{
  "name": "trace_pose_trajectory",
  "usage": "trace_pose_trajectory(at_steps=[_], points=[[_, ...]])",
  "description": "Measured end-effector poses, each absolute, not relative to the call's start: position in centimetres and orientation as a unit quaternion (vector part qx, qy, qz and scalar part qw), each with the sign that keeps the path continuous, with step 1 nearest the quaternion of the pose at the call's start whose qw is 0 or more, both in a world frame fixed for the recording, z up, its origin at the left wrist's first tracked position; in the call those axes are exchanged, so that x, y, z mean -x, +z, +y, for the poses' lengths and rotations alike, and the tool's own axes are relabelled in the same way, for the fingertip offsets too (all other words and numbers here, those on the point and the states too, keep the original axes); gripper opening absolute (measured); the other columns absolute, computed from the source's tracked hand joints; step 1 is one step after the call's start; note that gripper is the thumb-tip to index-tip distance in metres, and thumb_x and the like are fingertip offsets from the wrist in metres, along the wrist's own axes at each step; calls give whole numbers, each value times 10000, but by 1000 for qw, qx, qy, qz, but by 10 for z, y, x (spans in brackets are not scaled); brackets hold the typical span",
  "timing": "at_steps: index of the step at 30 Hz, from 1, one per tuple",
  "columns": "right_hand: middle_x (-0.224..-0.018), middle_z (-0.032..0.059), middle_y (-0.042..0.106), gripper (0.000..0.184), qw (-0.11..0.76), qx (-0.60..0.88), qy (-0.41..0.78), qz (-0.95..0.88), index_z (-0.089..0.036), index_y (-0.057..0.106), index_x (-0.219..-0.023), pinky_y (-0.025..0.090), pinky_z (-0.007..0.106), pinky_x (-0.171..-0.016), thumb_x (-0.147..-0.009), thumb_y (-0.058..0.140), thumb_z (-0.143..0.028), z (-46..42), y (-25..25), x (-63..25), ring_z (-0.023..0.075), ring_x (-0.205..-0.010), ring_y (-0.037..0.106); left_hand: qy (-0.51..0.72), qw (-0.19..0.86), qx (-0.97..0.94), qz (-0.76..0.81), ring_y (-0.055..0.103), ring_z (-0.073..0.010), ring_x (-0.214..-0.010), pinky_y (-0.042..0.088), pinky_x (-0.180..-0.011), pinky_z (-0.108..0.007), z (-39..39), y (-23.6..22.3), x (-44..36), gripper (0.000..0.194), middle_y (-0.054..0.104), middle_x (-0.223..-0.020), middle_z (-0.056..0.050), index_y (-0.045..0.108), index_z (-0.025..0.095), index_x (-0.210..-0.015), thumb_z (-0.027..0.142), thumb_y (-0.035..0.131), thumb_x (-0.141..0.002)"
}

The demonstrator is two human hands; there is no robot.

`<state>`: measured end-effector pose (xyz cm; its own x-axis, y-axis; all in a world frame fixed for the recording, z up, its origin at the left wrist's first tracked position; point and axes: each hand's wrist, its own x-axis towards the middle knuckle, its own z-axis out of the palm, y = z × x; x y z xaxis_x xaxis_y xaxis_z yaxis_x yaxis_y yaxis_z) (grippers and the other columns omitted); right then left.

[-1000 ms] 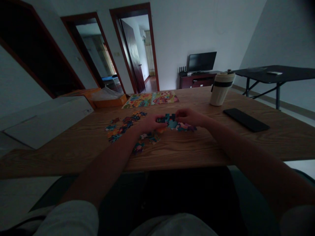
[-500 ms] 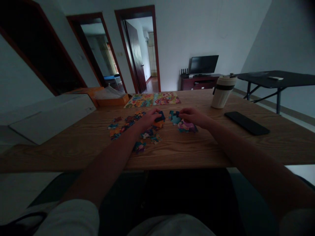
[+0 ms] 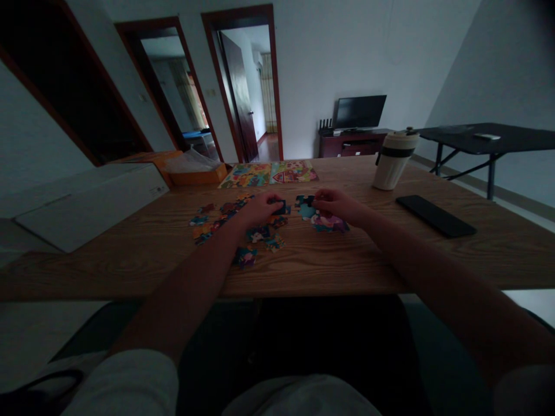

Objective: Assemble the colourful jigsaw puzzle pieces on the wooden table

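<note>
Cream tumbler (image 3: 391,169), black band (image 3: 396,152).

Room: dim, shadowy beside the open door (image 3: 240,92)
Daylight: through curtained rooms beyond that door
Tabletop (image 3: 347,260): murky
Edges: stretched, top right blackened

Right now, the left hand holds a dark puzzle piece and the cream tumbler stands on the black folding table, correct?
Not quite: the head view shows the cream tumbler standing on the wooden table, with the black folding table farther back. The left hand does hold a dark puzzle piece.
</note>
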<state>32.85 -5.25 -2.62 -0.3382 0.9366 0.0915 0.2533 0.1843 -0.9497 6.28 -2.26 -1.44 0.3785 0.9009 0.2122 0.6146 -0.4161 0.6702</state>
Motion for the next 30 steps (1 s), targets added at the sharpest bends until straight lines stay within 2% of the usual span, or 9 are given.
trace_pose_trajectory(at_steps=[5,9,13,18,21,23,26,30], points=[[-860,32,684,166,348,446,448,-692,-229,597,-938,474,239,-558,-894,683,-363,-53,-31,-301,149,-707,622,174,86,-797,572,685,-258,-860,515,-828,-365,-20,0,-45,212,752,-963,-99,759,178,-925,286,588,-859],[-840,36,652,171,384,473,377,-698,-222,606,-912,449,247,-551,-924,626,-391,-49,-22,-317,147,-684,560,138,54,-789,596,693,-251,-863,511,-808,-342,-15,-3,-41,233,764,-993,-106,765,189,-971,287,584,-862],[-838,37,657,154,418,491,365,-671,-208,625,-947,411,253,-550,-938,609,-362,-38,-18,-355,128,-624,489,124,28,-791,599,693,-269,-924,508,-840,-351,-17,-12,-50,233,766,-1019,-104,769,226,-981,331,609,-848],[-883,56,714,177,388,531,341,-672,-203,714,-982,429,270,-576,-935,634,-354,-31,-29,-363,139,-634,527,104,15,-805,584,680,-303,-1003,497,-906,-401,-26,-12,-59,288,748,-1114,-131,759,214,-1072,354,601,-877],[-968,64,756,172,360,508,338,-705,-202,762,-1008,495,290,-696,-926,645,-299,-33,-32,-349,157,-734,610,145,-4,-820,553,636,-331,-1139,455,-996,-435,-30,-12,-66,369,716,-1231,-139,722,211,-1197,398,596,-905],[-1033,58,771,188,343,480,340,-732,-214,778,-1037,518,312,-808,-929,628,-252,-36,-32,-341,169,-825,652,189,14,-839,510,612,-316,-1192,433,-1032,-425,-33,-15,-75,445,693,-1291,-122,651,217,-1324,401,590,-924],[-1061,34,778,236,325,449,334,-763,-237,781,-1089,518,342,-899,-944,595,-242,-38,-30,-335,185,-906,671,219,82,-866,441,646,-276,-1122,449,-1013,-404,-37,-23,-91,535,713,-1254,-85,543,234,-1445,389,591,-936],[-1034,37,778,242,332,429,317,-778,-228,777,-1114,526,316,-847,-932,624,-274,-34,-35,-335,186,-898,674,219,116,-882,401,665,-258,-1040,474,-964,-381,-41,-31,-105,628,732,-1181,-72,518,241,-1465,411,678,-882]])
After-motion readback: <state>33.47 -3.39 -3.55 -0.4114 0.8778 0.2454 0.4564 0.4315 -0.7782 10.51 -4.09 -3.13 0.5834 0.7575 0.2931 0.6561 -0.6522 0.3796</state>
